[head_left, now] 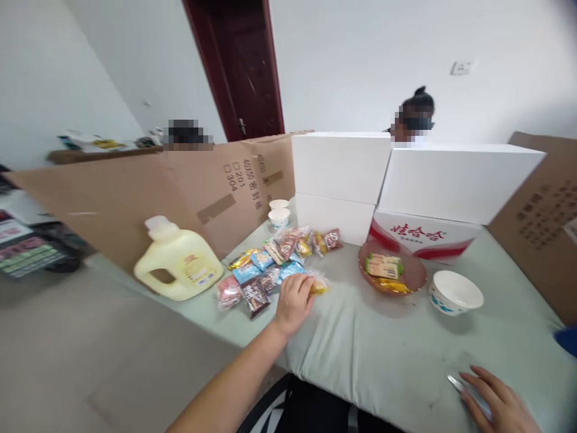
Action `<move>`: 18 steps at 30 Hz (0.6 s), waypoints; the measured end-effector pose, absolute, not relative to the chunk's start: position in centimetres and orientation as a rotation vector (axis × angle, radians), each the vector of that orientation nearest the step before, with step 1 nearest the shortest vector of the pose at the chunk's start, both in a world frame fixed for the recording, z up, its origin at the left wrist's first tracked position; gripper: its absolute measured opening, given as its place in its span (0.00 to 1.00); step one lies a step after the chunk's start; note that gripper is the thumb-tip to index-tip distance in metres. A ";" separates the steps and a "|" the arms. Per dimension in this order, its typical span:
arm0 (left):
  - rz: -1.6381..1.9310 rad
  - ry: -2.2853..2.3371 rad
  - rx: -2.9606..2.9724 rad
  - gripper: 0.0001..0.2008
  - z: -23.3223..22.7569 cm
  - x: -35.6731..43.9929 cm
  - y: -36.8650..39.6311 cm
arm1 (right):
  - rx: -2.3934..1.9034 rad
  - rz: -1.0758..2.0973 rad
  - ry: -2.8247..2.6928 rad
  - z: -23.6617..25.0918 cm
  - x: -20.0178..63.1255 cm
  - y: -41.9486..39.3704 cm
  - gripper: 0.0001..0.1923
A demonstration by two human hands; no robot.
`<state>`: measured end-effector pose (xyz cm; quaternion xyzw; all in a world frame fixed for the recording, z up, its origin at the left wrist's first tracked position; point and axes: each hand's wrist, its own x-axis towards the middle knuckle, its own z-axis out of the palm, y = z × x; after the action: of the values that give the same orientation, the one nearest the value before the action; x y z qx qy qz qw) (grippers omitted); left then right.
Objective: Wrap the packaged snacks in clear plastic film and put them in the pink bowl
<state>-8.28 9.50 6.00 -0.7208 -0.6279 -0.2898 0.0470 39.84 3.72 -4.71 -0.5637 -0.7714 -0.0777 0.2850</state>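
Observation:
My left hand is closed on a small clear-wrapped snack packet with yellow contents, at the right edge of a pile of snack packets. The pile mixes blue, brown, pink and yellow wrappers. Near the right front edge of the table, my right hand has its fingers and thumb around a slim silver metal tool; its kind is not clear because the hand covers part of it. A reddish see-through bowl right of the pile holds several packets.
A white patterned bowl stands right of the reddish bowl. A pale yellow jug is at the left, and small paper cups are behind the pile. White boxes and cardboard panels wall the table. Two people sit beyond.

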 end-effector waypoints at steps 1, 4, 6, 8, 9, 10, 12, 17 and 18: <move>-0.929 -1.759 -2.235 0.18 5.1 -6.0 8.6 | -1.536 -0.193 -2.095 -4.3 39.6 3.1 0.16; -0.985 -1.467 -2.352 0.15 2.2 0.2 5.8 | -1.668 -0.215 -2.088 -3.4 38.6 1.6 0.18; -1.014 -1.388 -2.426 0.14 0.6 2.9 3.9 | -1.717 -0.229 -2.109 -3.0 38.3 0.9 0.20; -1.067 -1.289 -2.525 0.16 -0.3 4.1 2.2 | -1.758 -0.245 -2.117 -2.6 38.1 0.6 0.22; -1.101 -1.228 -2.572 0.16 -0.6 4.2 1.5 | -1.766 -0.249 -2.121 -2.3 38.0 0.6 0.22; -1.135 -1.173 -2.609 0.14 -0.6 4.1 1.0 | -1.754 -0.244 -2.128 -1.9 37.6 0.7 0.22; -1.199 -1.102 -2.644 0.10 -0.5 3.6 0.5 | -1.678 -0.178 -2.153 -0.8 35.9 1.1 0.20; -1.273 -1.105 -2.659 0.11 0.0 2.9 0.7 | -1.420 0.025 -2.315 3.3 26.7 2.4 0.14; -1.279 -1.104 -2.663 0.12 0.0 2.9 0.7 | -1.385 0.000 -2.380 4.0 24.9 2.6 0.13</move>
<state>2.86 0.73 -0.02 -0.8444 -0.3501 -0.4054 -0.0062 24.94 2.57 3.99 -0.4935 -0.8480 0.0000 0.1930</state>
